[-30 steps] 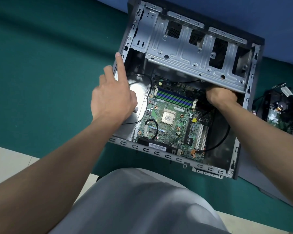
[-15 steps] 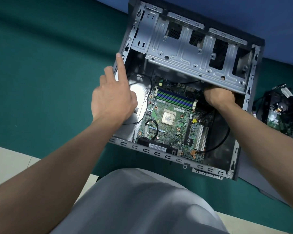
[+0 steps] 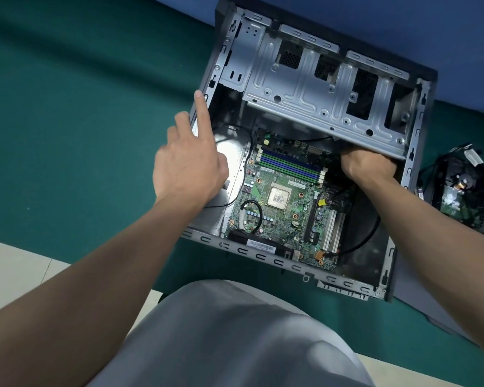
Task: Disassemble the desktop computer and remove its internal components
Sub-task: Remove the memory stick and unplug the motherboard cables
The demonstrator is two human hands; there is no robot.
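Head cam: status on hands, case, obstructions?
Left hand open, index finger on case left edge. Right hand curled under drive cage, grip hidden. Motherboard in place, black cable looped at its right.

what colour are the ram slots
The memory slots alternate blue and green, best seen in the head view.

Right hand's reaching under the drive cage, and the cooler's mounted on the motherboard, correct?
One thing's wrong: the head view shows the bare CPU exposed on the motherboard, nothing mounted over it. The right hand does reach under the drive cage.
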